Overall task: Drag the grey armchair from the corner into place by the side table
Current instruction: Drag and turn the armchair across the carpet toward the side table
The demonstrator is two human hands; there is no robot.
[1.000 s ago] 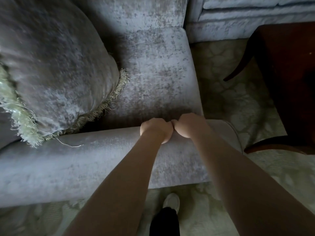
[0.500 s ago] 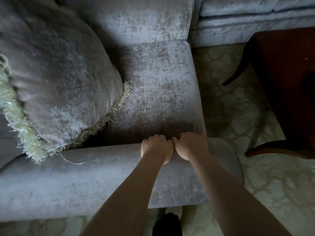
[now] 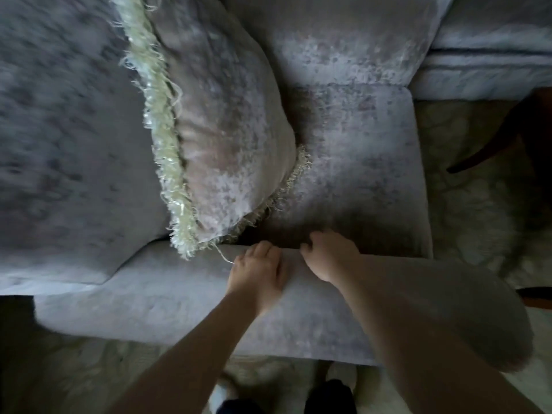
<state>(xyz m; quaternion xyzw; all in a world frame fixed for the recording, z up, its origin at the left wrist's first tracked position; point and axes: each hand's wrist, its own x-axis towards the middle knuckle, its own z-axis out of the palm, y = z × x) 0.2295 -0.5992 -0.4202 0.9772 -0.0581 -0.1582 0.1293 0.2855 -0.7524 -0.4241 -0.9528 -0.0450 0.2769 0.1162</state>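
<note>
The grey velvet armchair (image 3: 352,150) fills most of the head view, seen from above over its near armrest (image 3: 167,297). My left hand (image 3: 257,273) lies on top of that armrest with its fingers curled over the inner edge. Just to its right, my right hand (image 3: 328,255) grips the same edge, fingers hooked down toward the seat. A small gap separates the two hands. The dark wooden side table (image 3: 534,138) shows only as a curved leg and edge at the far right.
A grey cushion with a pale fringe (image 3: 221,138) leans on the seat left of my hands. A matching grey sofa (image 3: 490,64) stands at the top right. Pale patterned carpet (image 3: 466,204) lies between chair and table. My feet (image 3: 328,395) stand close under the armrest.
The view has swung right and closer, so the chair and cushion now fill the frame and the table sits at the edge. My hands, earlier touching, have parted slightly on the armrest.
</note>
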